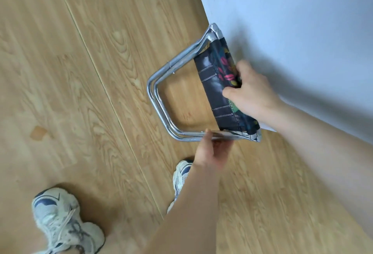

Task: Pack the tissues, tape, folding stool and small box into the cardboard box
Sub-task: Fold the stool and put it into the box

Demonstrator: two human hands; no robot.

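Note:
The folding stool [210, 84] is folded flat, with a silver tube frame and a dark fabric seat with a coloured leaf print. It is held in the air above the wooden floor, next to the white surface. My right hand [250, 94] grips the fabric seat from the right, thumb on the dark side. My left hand [210, 150] holds the lower frame tube from below, fingers wrapped on it. The cardboard box, tissues, tape and small box are out of view.
A white surface [292, 21] fills the upper right, its edge running diagonally beside the stool. Light wooden floor [80, 71] spreads to the left. My two white and blue sneakers [64, 221] stand at the bottom, one partly hidden behind my left forearm.

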